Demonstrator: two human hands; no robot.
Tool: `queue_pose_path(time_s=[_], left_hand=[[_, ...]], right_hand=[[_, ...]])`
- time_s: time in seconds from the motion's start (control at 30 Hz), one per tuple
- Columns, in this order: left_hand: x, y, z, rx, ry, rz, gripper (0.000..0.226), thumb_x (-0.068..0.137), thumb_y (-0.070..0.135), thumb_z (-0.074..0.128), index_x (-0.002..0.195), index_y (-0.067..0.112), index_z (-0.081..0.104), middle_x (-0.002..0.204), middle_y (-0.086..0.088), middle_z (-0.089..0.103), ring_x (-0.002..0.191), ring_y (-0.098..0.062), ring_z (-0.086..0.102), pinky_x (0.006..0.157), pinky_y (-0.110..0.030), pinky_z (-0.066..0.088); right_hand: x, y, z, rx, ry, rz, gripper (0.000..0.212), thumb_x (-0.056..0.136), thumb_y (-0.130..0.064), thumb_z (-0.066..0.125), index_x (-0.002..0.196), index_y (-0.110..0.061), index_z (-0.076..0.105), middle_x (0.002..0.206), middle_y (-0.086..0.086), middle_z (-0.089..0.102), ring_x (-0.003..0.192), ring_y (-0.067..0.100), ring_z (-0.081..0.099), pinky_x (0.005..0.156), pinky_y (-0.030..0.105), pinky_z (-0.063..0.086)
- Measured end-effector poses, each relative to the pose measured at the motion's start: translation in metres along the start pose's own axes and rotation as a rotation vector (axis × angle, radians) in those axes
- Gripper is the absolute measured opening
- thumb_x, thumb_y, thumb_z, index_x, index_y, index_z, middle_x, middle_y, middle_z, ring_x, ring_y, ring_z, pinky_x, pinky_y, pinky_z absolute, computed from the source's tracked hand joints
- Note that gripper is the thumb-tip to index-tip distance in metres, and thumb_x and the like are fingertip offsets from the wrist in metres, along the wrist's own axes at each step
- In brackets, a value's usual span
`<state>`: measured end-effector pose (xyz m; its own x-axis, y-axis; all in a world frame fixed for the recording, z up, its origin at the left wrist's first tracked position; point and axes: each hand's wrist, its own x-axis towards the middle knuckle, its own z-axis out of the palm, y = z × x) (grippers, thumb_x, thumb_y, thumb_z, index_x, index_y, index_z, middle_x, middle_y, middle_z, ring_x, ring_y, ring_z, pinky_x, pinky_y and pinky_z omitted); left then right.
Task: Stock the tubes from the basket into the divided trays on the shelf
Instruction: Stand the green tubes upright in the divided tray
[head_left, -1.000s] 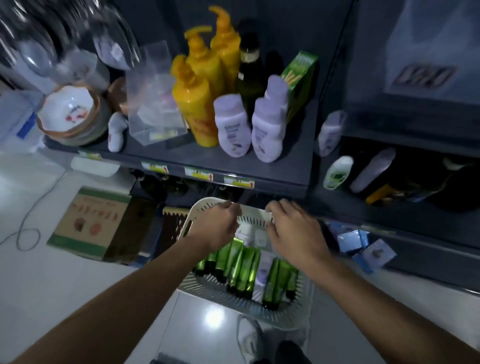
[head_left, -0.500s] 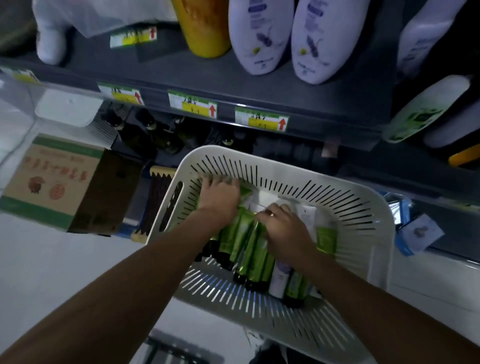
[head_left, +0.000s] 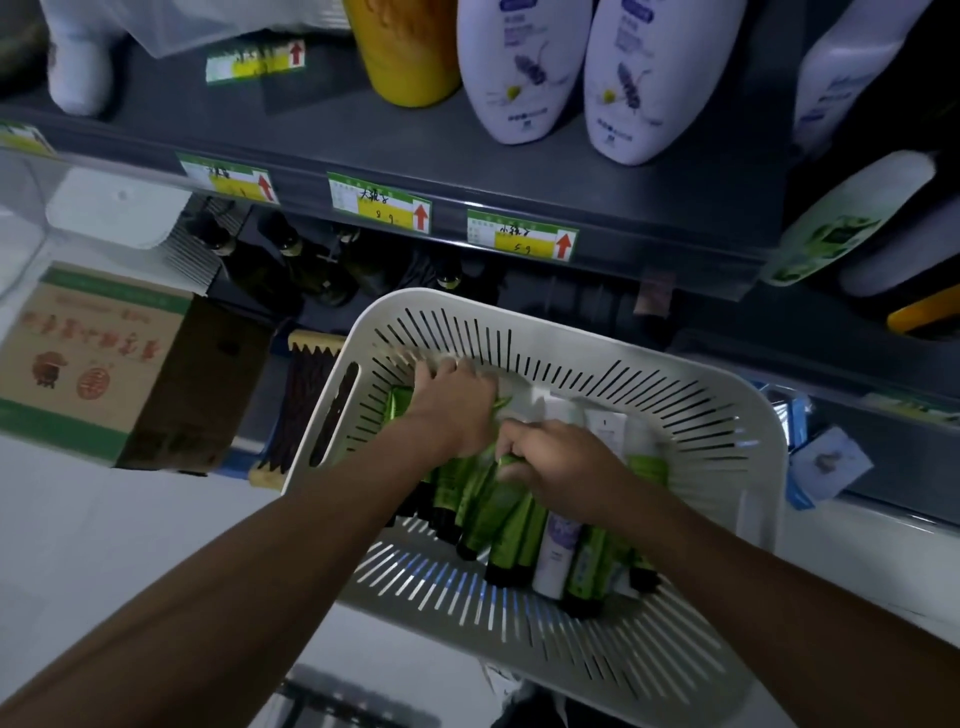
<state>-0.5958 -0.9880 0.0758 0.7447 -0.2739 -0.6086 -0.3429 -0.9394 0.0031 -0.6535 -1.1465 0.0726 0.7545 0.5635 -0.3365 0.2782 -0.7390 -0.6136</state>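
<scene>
Green tubes (head_left: 511, 525) with dark caps are packed side by side in the white slotted basket (head_left: 717, 415), a white tube (head_left: 558, 551) among them.

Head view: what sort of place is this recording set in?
Most likely a small shop aisle: handwritten price tags line the shelf edge, lotion bottles stand above, and a basket holds green tubes.

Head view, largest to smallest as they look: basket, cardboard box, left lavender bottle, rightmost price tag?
1. basket
2. cardboard box
3. left lavender bottle, cut off by the frame top
4. rightmost price tag
</scene>
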Motion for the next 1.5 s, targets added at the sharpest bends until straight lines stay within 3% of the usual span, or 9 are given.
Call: queue_pose_path(time_s=[0.13,0.27,0.37,0.5,0.73,0.83,0.93,1.3,1.5], left_hand=[[-0.013,0.002,0.002,0.041,0.127,0.092,0.035,0.093,0.026,0.054,0.123,0.007,0.051,0.117,-0.017,0.063,0.107,-0.036,0.061,0.088,-0.043,0.047],[-0.025,-0.001,0.0,0.073,0.065,0.098,0.043,0.093,0.017,0.055,0.131,0.005,0.04,0.116,-0.02,0.062,0.104,-0.039,0.064,0.079,-0.043,0.052],[-0.041,-0.003,-0.013,0.06,0.046,0.108,0.057,0.088,0.019,0.063,0.135,0.011,0.032,0.115,-0.016,0.06,0.101,-0.036,0.064,0.073,-0.041,0.05],[-0.072,-0.001,-0.052,0.017,0.142,0.176,0.047,0.085,0.026,0.063,0.127,0.011,0.047,0.118,-0.012,0.058,0.104,-0.035,0.063,0.078,-0.041,0.051],[-0.142,0.038,-0.17,-0.037,0.459,0.351,0.034,0.093,0.037,0.048,0.118,0.015,0.053,0.117,-0.009,0.062,0.102,-0.035,0.064,0.076,-0.04,0.046],[-0.174,0.061,-0.227,0.007,0.597,0.475,0.043,0.09,0.042,0.035,0.117,0.015,0.055,0.105,-0.01,0.063,0.084,-0.037,0.063,0.063,-0.04,0.043],[-0.207,0.087,-0.287,0.012,0.701,0.568,0.029,0.094,0.041,0.037,0.103,0.016,0.05,0.092,-0.008,0.057,0.069,-0.034,0.056,0.054,-0.039,0.038],[-0.316,0.199,-0.469,0.098,1.039,0.759,0.02,0.089,0.039,0.043,0.092,0.02,0.047,0.08,0.005,0.056,0.067,-0.022,0.055,0.061,-0.038,0.047],[-0.338,0.28,-0.526,-0.006,1.034,0.872,0.017,0.092,0.038,0.052,0.103,0.027,0.048,0.081,0.008,0.062,0.071,-0.011,0.056,0.067,-0.034,0.049]], right_hand=[[-0.015,-0.007,-0.008,0.106,0.014,0.066,0.021,0.096,-0.036,0.06,0.106,-0.018,0.056,0.084,-0.001,0.054,0.076,0.018,0.051,0.055,0.027,0.031],[-0.035,-0.016,-0.021,0.133,0.058,0.194,0.019,0.086,-0.033,0.073,0.1,-0.024,0.064,0.086,-0.003,0.06,0.083,0.019,0.056,0.062,0.026,0.038],[-0.056,-0.027,-0.038,0.114,0.093,0.269,0.02,0.082,-0.03,0.077,0.1,-0.027,0.071,0.103,-0.003,0.069,0.095,0.015,0.062,0.08,0.031,0.051],[-0.09,-0.05,-0.082,-0.025,0.201,0.252,0.023,0.086,-0.031,0.073,0.109,-0.031,0.071,0.108,-0.009,0.07,0.103,0.013,0.062,0.089,0.032,0.051],[-0.155,-0.109,-0.2,-0.352,0.352,0.234,0.019,0.096,-0.033,0.055,0.112,-0.032,0.065,0.108,-0.008,0.065,0.1,0.022,0.063,0.077,0.033,0.047],[-0.186,-0.134,-0.254,-0.453,0.428,0.222,0.018,0.097,-0.029,0.052,0.11,-0.03,0.064,0.103,-0.006,0.061,0.096,0.023,0.063,0.074,0.034,0.046],[-0.222,-0.158,-0.31,-0.543,0.471,0.213,0.02,0.099,-0.025,0.048,0.114,-0.026,0.061,0.11,-0.004,0.06,0.104,0.023,0.059,0.08,0.036,0.043],[-0.384,-0.21,-0.464,-0.515,0.812,0.248,0.012,0.092,-0.038,0.061,0.102,-0.031,0.059,0.102,-0.006,0.069,0.097,0.021,0.064,0.077,0.038,0.051],[-0.472,-0.191,-0.514,-0.47,0.919,0.267,0.018,0.087,-0.045,0.068,0.101,-0.035,0.061,0.089,-0.013,0.07,0.085,0.009,0.064,0.076,0.036,0.054]])
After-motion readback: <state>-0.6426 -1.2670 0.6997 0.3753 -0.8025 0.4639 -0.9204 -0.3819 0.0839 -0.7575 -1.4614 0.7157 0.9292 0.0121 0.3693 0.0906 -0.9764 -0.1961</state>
